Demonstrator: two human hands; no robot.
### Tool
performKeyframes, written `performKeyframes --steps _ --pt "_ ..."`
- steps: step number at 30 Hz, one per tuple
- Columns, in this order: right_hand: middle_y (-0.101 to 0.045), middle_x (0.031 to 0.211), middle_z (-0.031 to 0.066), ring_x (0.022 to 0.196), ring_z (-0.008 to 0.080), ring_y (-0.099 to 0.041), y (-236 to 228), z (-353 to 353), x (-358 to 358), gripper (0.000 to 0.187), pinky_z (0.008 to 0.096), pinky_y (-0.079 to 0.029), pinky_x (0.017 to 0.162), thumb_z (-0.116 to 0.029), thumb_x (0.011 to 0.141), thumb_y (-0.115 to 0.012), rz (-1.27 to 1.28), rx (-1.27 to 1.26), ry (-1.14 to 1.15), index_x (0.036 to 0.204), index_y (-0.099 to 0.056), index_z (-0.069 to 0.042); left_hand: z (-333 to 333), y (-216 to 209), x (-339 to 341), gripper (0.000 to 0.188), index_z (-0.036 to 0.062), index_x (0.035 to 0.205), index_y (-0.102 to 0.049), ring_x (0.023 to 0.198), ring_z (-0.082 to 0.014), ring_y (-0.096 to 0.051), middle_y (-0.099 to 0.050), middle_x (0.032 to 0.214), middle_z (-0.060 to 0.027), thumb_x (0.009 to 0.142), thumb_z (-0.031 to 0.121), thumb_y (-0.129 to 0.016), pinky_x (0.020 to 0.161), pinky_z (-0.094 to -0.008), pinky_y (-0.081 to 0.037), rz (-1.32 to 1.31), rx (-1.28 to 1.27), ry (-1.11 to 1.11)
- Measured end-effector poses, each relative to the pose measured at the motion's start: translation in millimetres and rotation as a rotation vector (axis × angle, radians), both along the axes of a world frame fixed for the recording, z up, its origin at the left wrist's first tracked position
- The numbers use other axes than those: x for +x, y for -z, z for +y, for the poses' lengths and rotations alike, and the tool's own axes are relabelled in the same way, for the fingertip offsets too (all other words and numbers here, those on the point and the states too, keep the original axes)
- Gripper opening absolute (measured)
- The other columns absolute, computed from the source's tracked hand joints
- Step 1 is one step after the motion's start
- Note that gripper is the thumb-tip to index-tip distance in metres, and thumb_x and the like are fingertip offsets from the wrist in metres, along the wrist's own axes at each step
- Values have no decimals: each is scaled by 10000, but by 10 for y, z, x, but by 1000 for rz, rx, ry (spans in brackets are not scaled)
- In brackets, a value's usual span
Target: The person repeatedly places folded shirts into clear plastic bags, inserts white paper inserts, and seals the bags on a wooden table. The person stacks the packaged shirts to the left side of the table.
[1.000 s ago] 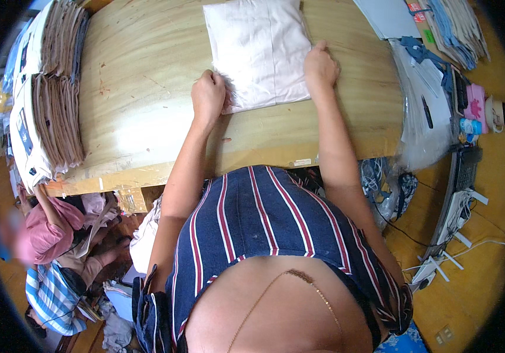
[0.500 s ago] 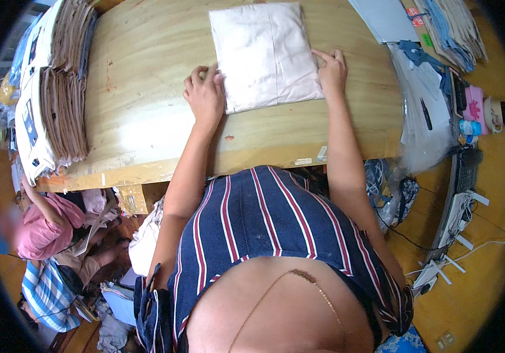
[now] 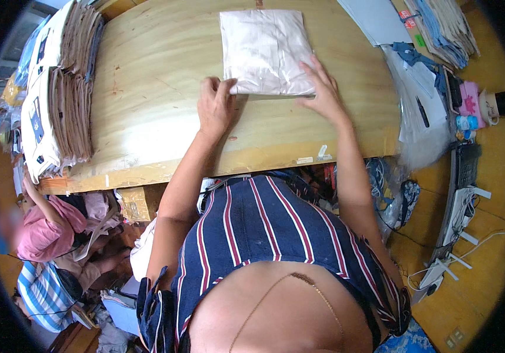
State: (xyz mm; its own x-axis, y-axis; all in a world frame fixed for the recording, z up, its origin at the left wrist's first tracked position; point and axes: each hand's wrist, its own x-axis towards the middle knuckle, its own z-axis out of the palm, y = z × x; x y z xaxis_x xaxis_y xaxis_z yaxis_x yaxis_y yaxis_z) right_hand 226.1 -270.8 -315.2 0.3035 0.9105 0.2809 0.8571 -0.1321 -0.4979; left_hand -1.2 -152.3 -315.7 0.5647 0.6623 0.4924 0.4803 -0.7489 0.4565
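Observation:
A folded pale pink garment (image 3: 266, 52) lies on the wooden table (image 3: 158, 112) in front of me. Its wrinkled surface has a gloss like clear plastic film. At the near left corner, my left hand (image 3: 216, 106) pinches the edge between thumb and bent fingers. My right hand (image 3: 325, 91) is at the near right corner with its fingers apart. Those fingertips rest on the top near the right side, while the thumb sits by the near edge.
Tall stacks of folded garments (image 3: 70, 112) stand along the table's left end. To the right lie clear plastic bags (image 3: 408, 132), a black pen (image 3: 422, 112) and more folded clothes (image 3: 443, 35). Beyond the left end a person in pink (image 3: 52, 229) sits low. A power strip (image 3: 440, 267) with cables is at right.
The garment's near edge now lies farther from me, and the garment looks shorter. My left hand has closed on its corner. My right thumb has spread toward the near edge.

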Motion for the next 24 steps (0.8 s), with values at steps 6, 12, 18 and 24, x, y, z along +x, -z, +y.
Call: performKeyframes --steps 6,12,18,24 --pt "-614 938 65 921 188 -546 -355 -27 131 326 269 -409 817 -4 627 -659 377 516 159 945 -593 -32 340 -765 119 189 51 834 -548 742 -264 -562 -573 847 -121 665 0 -612 588 -336 -434 -454 273 -18" --pt "-579 751 17 657 53 -493 -1059 169 -101 217 181 -402 600 -110 762 -626 590 694 181 920 -548 17 555 -1000 62 196 66 794 -554 398 -192 -504 -544 535 -79 763 249 -616 381 -285 -381 -468 272 -132" --pt "-544 1027 145 972 309 -508 -353 270 -97 399 380 -402 809 -259 794 -544 63 -43 541 1133 -473 -63 427 -316 251 464 107 1132 -450 828 -292 -569 -591 867 -166 783 408 -509 659 -398 -443 349 -116 -351" --pt "-271 1335 102 1232 313 -223 -84 705 -643 413 565 -170 940 -339 833 -431 -179 -48 424 1207 -428 -165 -161 83 788 460 164 1273 -352 1263 -399 -44 -177 1374 -137 850 345 -353 921 -640 -32 350 -93 -206"
